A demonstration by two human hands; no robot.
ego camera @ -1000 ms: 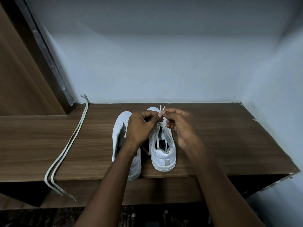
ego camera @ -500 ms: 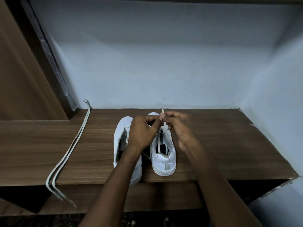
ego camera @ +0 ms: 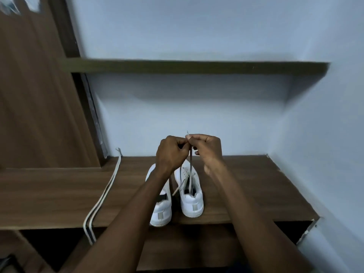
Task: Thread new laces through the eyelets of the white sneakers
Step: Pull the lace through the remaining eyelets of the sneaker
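Observation:
Two white sneakers stand side by side on a wooden shelf [ego camera: 246, 186], heels toward me: the left sneaker [ego camera: 162, 210] and the right sneaker [ego camera: 192, 201]. A white lace [ego camera: 190, 170] runs up from the right sneaker's eyelets, pulled taut. My left hand [ego camera: 171, 152] and my right hand [ego camera: 206, 149] meet above the right sneaker's toe, both pinching the lace ends, whose tips stick up above my fingers. My left forearm covers part of the left sneaker.
A second white lace [ego camera: 104, 196] lies folded along the shelf's left side, its ends hanging over the front edge. A higher shelf [ego camera: 197, 67] runs across the pale wall behind. A wooden panel [ego camera: 35, 95] stands at the left.
Both hands have risen well above the right sneaker, drawing the lace up and taut. The camera has tilted up, so an upper shelf has come into view.

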